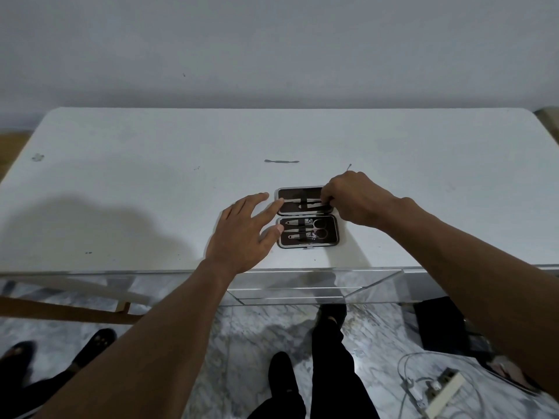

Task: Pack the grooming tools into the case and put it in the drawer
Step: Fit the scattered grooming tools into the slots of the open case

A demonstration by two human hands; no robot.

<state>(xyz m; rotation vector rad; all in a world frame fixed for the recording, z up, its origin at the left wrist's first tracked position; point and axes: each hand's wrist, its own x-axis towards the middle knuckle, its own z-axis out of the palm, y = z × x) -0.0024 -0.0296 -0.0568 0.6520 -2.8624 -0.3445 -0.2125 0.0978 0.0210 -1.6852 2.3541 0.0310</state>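
Observation:
A small dark grooming case (307,244) lies open on the white table (151,176). Its near half holds clippers and small scissors (319,228) under a strap. In the far half lies a thin metal tool (304,200); my right hand (355,199) pinches its right end. My left hand (242,237) rests at the case's left edge, fingers spread, index fingertip touching the tool's left tip. A flat metal cuticle tool (281,161) lies loose on the table beyond the case. A thin pick (348,167) pokes out behind my right hand.
A clear acrylic drawer (302,285) sits under the table's front edge, below the case. The floor is marbled tile with a power strip and cables (438,391) at the lower right. Another person's dark shoes (93,343) stand at the lower left.

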